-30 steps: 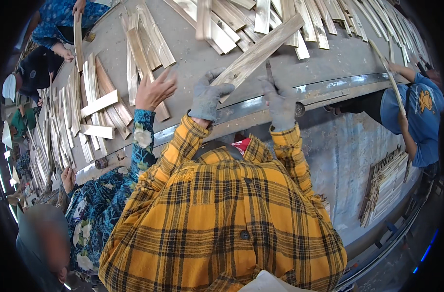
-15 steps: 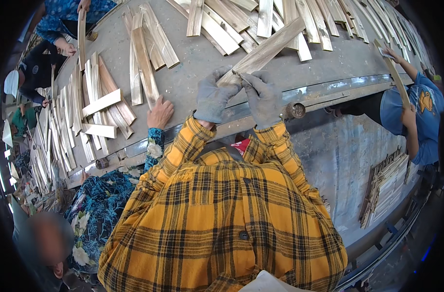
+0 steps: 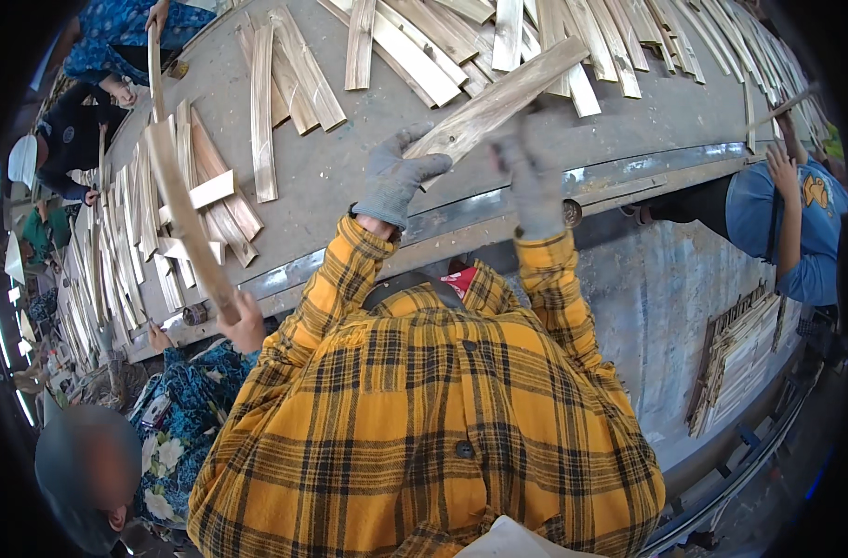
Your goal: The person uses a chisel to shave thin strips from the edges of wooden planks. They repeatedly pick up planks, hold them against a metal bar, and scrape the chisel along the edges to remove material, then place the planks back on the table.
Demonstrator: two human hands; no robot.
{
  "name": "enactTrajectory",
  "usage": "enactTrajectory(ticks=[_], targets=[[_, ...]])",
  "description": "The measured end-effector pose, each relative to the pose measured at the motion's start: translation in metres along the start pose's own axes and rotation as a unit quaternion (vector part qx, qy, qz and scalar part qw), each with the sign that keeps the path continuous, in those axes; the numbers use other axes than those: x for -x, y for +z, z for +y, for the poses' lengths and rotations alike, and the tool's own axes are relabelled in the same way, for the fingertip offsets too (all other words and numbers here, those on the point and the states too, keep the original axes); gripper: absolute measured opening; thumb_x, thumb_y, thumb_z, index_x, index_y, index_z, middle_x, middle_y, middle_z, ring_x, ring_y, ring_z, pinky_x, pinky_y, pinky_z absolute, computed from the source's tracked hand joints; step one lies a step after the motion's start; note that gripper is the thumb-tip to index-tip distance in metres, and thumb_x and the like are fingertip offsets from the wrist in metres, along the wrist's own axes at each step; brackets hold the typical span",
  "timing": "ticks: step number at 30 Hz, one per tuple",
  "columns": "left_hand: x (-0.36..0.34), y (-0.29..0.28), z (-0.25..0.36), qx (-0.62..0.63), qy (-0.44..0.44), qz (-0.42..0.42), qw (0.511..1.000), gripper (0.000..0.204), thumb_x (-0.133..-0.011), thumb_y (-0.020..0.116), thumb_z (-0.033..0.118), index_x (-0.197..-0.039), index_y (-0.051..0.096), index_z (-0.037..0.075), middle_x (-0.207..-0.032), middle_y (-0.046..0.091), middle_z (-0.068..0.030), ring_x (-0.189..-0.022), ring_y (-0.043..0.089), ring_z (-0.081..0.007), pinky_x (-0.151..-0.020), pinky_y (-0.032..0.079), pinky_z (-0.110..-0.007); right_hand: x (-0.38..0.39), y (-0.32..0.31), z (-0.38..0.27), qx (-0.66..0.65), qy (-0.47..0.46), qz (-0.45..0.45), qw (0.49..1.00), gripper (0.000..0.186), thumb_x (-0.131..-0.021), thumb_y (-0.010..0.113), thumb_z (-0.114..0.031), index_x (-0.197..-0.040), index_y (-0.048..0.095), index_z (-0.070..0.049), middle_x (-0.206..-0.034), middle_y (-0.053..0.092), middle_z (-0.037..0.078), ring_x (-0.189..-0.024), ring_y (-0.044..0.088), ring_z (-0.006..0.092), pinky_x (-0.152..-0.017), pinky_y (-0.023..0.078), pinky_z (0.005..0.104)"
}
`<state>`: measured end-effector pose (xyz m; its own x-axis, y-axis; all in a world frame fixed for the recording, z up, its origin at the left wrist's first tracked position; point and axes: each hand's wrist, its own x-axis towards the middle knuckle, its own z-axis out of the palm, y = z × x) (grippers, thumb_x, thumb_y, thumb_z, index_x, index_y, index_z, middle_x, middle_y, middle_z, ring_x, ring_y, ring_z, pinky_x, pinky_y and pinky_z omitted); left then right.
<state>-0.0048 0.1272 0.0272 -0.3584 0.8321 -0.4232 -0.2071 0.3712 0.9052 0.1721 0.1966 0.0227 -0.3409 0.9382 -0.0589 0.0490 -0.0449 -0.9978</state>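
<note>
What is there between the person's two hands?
In the head view: beside the left hand, the end of the wooden board it holds; then grey tabletop and metal edge strip, toward the blurred right hand.

Gloved left hand (image 3: 393, 179) holding wooden slat (image 3: 503, 99), right hand (image 3: 533, 191) blurred

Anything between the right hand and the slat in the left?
Nothing visible. The left hand grips the wooden slat by its near end; the right hand is just right of it, with only open space over the grey tabletop between. Motion blur hides what the right hand holds.
</note>
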Motion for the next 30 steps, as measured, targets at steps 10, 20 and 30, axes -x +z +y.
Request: enactTrajectory(ticks=[10, 20, 30], targets=[[-0.005, 0.000, -0.015, -0.126, 0.063, 0.008, 0.990, 0.048, -0.072, 0.077, 0.017, -0.114, 0.063, -0.002, -0.092, 0.069, -0.0103, -0.077, 0.064, -0.0117, -0.066, 0.051, -0.025, -0.002, -0.046, -0.026, 0.323, 0.105, -0.119, 0.933, 0.032, -0.100, 0.047, -0.032, -0.110, 0.067, -0.009, -0.081, 0.065, 0.007, -0.071, 0.061, 0.0134, -0.067, 0.047, 0.0280], [-0.004, 0.006, -0.047, -0.521, 0.203, 0.058, 0.827, 0.029, -0.065, 0.073, 0.017, -0.089, 0.061, 0.008, -0.087, 0.061, -0.0107, -0.079, 0.059, -0.0309, -0.068, 0.048, -0.042, 0.085, -0.185, 0.027, 0.352, 0.265, 0.149, 0.885, 0.028, -0.093, 0.050, -0.008, -0.117, 0.065, -0.003, -0.073, 0.070, 0.013, -0.066, 0.070, 0.0221, -0.064, 0.055, 0.0308], [-0.009, 0.005, -0.068, -0.548, 0.326, 0.059, 0.769, 0.049, -0.059, 0.072, 0.011, -0.105, 0.056, 0.005, -0.102, 0.057, -0.0125, -0.094, 0.056, -0.0352, -0.080, 0.047, -0.041, 0.117, -0.101, 0.227, -0.088, 0.463, 0.042, 0.881, 0.021, -0.092, 0.063, -0.022, -0.098, 0.066, -0.003, -0.064, 0.061, 0.005, -0.046, 0.053, 0.0109, -0.037, 0.035, 0.0246]])
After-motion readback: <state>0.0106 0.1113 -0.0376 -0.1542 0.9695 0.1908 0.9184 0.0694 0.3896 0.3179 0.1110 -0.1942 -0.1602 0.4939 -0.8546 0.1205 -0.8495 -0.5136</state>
